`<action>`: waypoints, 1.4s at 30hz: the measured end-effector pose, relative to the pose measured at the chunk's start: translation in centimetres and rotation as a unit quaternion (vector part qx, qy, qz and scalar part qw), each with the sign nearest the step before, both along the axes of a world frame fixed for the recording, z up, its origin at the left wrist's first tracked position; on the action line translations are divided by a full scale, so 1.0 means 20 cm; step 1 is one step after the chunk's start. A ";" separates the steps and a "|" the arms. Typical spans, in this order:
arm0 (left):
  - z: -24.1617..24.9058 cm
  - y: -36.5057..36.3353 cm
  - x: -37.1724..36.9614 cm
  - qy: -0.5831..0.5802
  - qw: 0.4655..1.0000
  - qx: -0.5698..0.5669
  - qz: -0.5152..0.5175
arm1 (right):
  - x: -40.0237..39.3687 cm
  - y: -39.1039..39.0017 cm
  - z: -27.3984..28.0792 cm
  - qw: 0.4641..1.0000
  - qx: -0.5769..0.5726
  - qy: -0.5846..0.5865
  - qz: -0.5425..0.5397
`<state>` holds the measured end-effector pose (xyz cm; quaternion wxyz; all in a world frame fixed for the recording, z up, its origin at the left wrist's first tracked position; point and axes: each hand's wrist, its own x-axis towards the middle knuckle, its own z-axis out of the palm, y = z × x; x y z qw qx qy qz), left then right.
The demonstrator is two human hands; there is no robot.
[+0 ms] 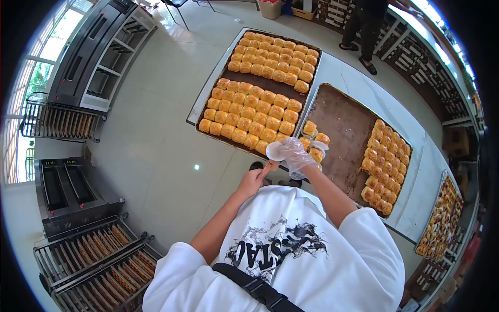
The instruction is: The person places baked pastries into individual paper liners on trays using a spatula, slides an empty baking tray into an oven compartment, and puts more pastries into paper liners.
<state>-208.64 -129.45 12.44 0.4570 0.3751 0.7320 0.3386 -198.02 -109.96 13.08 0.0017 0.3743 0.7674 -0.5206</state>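
Observation:
My bare left hand (251, 182) is wrapped round a tool's wooden handle (269, 167); the tool's far end is hidden. My right hand (295, 156), in a clear plastic glove, grips a white paper baking cup (274, 151) just above that handle. Both hands are over the near edge of a tray (249, 80) filled with golden buns (244, 112). Right beside the gloved hand, a few loose buns (315, 154), with white paper around them, sit at the corner of a second tray (340, 125). Its far right side carries a block of joined buns (385, 161).
A third tray of topped pastries (442, 218) is at the table's right end. Ovens (78, 62) and wheeled racks of trays (99, 255) stand on the left. Across the table stands a person in dark trousers (361, 31). A chair (176, 5) is at the back.

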 end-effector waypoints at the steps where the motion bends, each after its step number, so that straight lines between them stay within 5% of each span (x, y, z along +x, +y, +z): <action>1: 0.03 0.00 0.00 -0.030 0.999 -0.020 0.008 | 0.02 0.01 -0.02 1.000 0.011 0.001 0.017; 5: 0.12 -0.04 -0.05 -0.157 0.984 -0.057 0.060 | 0.09 0.08 0.03 0.968 0.212 0.067 0.113; 8: 0.12 -0.09 -0.10 -0.243 0.964 -0.044 0.097 | 0.12 0.10 0.03 0.997 0.036 0.044 -0.059; 11: 0.09 -0.07 -0.13 -0.216 0.965 -0.092 0.119 | 0.12 0.11 -0.02 0.940 0.314 -0.013 0.130; 13: 0.09 -0.04 -0.13 -0.184 0.972 -0.120 0.087 | 0.08 0.13 -0.12 0.944 0.299 -0.014 0.138; 16: 0.10 0.04 -0.10 -0.155 0.975 -0.148 0.054 | 0.02 0.08 -0.15 0.998 0.056 0.034 -0.021; 18: 0.10 0.11 -0.07 -0.152 0.974 -0.158 0.051 | 0.00 0.01 -0.05 0.991 0.015 0.068 -0.112; 21: 0.05 0.16 -0.05 -0.177 0.970 -0.153 0.058 | -0.01 0.02 -0.13 0.971 0.236 0.029 0.018; 25: 0.00 0.07 -0.10 -0.257 0.958 -0.108 0.065 | -0.02 0.01 -0.14 0.868 0.425 -0.017 0.257; 29: 0.00 0.00 -0.11 -0.287 0.952 -0.084 0.060 | -0.02 -0.01 -0.02 0.983 0.162 0.003 0.085; 31: 0.03 -0.06 -0.13 -0.299 0.950 -0.069 0.062 | 0.00 -0.02 0.06 0.999 0.001 0.035 -0.029; 35: 0.09 -0.14 -0.14 -0.351 0.934 -0.039 0.059 | 0.14 0.11 -0.05 0.951 0.287 0.054 0.103; 37: 0.10 -0.16 -0.13 -0.356 0.930 -0.043 0.074 | 0.15 0.15 0.09 0.952 0.299 -0.063 0.024; 40: 0.09 -0.15 -0.13 -0.331 0.937 -0.071 0.090 | 0.12 0.16 0.06 0.985 0.061 -0.018 -0.158; 42: 0.07 -0.13 -0.13 -0.318 0.940 -0.083 0.094 | 0.15 0.17 -0.21 0.985 0.135 0.018 -0.103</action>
